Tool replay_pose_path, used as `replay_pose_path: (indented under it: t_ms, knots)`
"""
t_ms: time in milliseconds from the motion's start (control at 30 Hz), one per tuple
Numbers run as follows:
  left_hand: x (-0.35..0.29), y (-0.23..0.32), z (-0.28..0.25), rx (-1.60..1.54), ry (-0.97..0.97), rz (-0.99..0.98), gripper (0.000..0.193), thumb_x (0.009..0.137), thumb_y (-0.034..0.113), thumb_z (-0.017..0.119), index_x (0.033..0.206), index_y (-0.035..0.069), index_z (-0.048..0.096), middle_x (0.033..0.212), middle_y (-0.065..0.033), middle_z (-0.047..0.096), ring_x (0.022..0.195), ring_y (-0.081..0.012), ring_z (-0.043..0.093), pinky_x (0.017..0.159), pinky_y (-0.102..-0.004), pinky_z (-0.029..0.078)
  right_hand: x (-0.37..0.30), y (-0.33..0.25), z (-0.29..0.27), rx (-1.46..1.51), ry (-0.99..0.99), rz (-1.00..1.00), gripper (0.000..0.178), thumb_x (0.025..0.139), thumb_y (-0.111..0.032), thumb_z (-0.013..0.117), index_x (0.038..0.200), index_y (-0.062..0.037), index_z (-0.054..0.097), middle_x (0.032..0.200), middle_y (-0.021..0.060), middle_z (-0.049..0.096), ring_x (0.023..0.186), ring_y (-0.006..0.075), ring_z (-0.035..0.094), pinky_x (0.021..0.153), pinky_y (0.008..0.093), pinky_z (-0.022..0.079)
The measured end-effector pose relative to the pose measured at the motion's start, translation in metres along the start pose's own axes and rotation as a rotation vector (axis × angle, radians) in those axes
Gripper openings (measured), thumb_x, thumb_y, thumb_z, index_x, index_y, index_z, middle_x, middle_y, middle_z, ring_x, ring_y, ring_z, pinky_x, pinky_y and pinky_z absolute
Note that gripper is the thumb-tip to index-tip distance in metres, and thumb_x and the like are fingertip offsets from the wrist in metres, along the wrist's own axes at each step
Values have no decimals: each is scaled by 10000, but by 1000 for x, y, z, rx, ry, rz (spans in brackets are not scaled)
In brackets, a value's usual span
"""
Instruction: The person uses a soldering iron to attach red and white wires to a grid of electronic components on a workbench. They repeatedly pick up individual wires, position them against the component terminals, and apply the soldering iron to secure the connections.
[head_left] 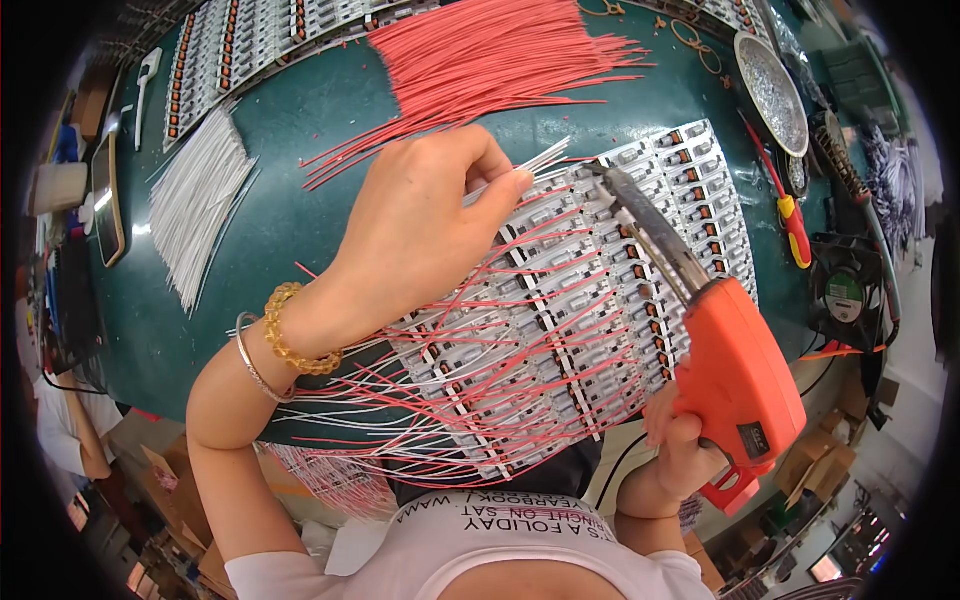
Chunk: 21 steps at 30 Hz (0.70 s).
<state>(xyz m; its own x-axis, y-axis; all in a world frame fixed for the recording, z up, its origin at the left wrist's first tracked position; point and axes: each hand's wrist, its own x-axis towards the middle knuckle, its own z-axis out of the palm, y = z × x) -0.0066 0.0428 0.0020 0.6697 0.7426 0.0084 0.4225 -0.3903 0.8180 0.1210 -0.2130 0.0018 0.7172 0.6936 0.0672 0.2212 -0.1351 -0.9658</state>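
My left hand (425, 215) is closed in a pinch on a small bunch of white wires (548, 155), their ends sticking out past the fingertips. My right hand (685, 445) is wrapped round the handle of a red soldering gun (740, 370). Its dark tip (605, 175) is at the top rows of a panel of small circuit boards (630, 290), right of the white wires; whether it touches a board I cannot tell. Red and white wires (460, 390) run from many of the boards toward the lower left, hanging over the table's near edge.
A thick pile of red wires (490, 55) lies at the far middle, with white wires (200, 200) to the left. Another board panel (235, 60) lies behind. At right are a metal dish (770, 95), a screwdriver (793, 225) and a fan (848, 290); a phone (108, 200) is at left.
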Motion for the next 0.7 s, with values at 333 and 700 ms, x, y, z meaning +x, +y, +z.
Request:
replay_pose_path:
  t_ms: [333,700]
  knots:
    - [-1,1,-1,35,76,71,153,839,134,697,808,-4,641,747,-28,594,640,-79,502,569,-240,403,-4,-13,2,61,6,72,801,867,-504,643,1235,171,419,513,1,458,397,86,411,420,222,358]
    - [-8,1,0,31,-39,85,133,798,65,710,778,-20,609,812,-54,575,714,-132,536,663,-267,447,-9,-4,-4,67,-35,46,659,914,-414,626,1193,155,446,514,13,468,391,97,419,412,232,370]
